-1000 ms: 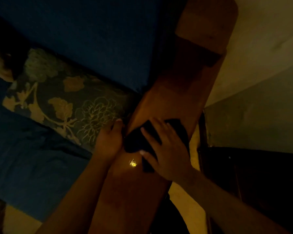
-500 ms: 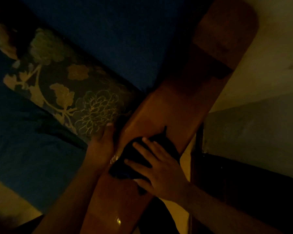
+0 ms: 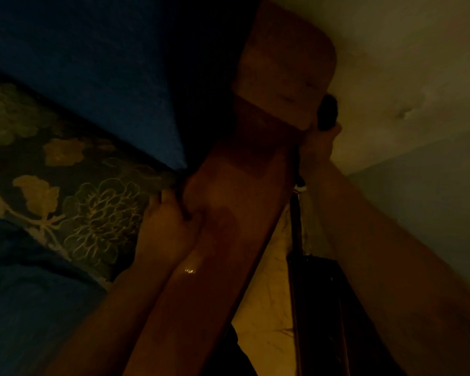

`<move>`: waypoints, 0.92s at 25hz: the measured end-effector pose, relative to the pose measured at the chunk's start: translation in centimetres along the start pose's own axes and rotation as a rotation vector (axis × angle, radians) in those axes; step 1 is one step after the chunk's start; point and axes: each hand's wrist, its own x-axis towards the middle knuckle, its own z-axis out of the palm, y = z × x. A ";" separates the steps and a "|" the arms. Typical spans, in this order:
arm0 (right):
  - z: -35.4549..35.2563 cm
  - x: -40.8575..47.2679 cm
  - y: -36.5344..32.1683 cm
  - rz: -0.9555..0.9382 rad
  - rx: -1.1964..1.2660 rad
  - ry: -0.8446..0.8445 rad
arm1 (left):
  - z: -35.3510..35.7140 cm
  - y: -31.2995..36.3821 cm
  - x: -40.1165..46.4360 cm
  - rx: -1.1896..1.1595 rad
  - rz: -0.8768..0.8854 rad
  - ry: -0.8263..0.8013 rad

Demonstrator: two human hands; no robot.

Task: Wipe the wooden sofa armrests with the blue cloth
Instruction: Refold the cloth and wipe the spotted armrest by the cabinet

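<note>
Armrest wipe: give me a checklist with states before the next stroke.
1. Cloth in the right hand: ok, a dark wad shows above the fist.
2. Cloth against the wood: cannot tell, it sits at the armrest outer edge and contact is hidden.
3. Left hand bracing: ok, gripping the armrest's inner edge beside the floral cushion.
4. Top face free for a stroke: ok, nothing lies on it.
5. Far rounded end reachable: ok, probably; the right hand is already next to it.
6. Dust or streaks left: cannot tell, too dark.
</note>
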 end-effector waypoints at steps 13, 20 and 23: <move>-6.1 -25.2 13.0 -1.224 -1.033 -0.811 | -1.4 -10.3 -7.6 -0.100 -0.153 0.096; 5.7 -23.1 7.4 -0.696 -1.156 -0.227 | -1.6 -20.8 -16.3 -0.008 -0.182 0.108; 3.8 -37.0 14.2 -1.145 -1.166 -0.668 | -1.6 -25.5 -22.7 0.061 -0.266 0.177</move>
